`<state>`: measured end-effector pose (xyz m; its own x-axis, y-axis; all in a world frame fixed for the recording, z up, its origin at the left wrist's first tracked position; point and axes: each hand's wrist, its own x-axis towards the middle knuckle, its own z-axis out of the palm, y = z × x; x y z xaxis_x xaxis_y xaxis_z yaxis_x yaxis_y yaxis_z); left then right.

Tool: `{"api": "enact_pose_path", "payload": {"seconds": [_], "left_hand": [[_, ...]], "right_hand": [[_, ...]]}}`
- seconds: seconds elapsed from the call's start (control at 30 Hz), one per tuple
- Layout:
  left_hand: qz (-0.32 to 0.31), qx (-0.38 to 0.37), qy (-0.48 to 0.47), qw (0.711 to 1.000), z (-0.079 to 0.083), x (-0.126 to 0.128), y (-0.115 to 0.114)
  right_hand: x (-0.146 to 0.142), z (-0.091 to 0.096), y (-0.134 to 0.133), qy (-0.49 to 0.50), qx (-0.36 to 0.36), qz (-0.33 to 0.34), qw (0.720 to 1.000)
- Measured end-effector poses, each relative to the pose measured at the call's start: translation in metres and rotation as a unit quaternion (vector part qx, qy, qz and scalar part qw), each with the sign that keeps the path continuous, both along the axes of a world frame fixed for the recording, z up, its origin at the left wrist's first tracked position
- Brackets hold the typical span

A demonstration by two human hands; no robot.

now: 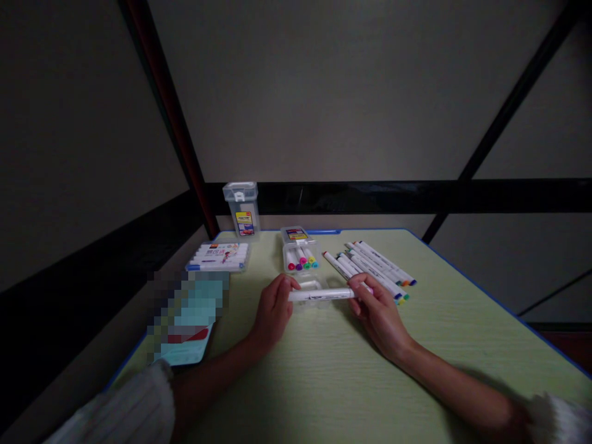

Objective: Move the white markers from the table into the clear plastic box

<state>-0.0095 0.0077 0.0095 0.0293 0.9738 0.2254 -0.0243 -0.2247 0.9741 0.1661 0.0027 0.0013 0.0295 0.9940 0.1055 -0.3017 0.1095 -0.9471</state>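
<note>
A white marker (321, 295) lies level between my two hands, above the table. My left hand (274, 308) pinches its left end, and my right hand (377, 311) grips the other end, where a bit of pink shows. Just behind the marker is a clear plastic box lying on its side (300, 246), its lid (311, 282) open toward me. Several markers with coloured ends (303, 261) lie inside that box. To the right, a loose pile of white markers (374, 265) with variously coloured tips rests on the table, close behind my right hand.
An upright clear box with a yellow label (243, 213) stands at the back left. In front of it lies a flat case of white pens (219, 256). A partly blurred teal object (189, 345) is at the left edge of the blue-rimmed table (324, 382). A wall rises behind.
</note>
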Motion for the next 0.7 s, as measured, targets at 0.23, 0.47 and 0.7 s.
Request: {"api": "enact_pose_path", "payload": {"seconds": [0.23,0.47,0.7], "left_hand": [[0.006,0.001,-0.006,1.0,0.002,0.0001,0.0002],[0.003,-0.007,-0.002,1.0,0.0044,0.0015,-0.0006],[0.025,0.02,0.023,0.999,0.0033,0.0002,-0.0004]], "right_hand": [[-0.0007,0.0021,-0.0001,0.046,-0.004,-0.005,0.999],[0.0002,0.0022,0.0005,0.083,-0.007,0.003,0.997],[-0.0002,0.0031,0.0018,0.073,0.001,-0.011,0.997]]}}
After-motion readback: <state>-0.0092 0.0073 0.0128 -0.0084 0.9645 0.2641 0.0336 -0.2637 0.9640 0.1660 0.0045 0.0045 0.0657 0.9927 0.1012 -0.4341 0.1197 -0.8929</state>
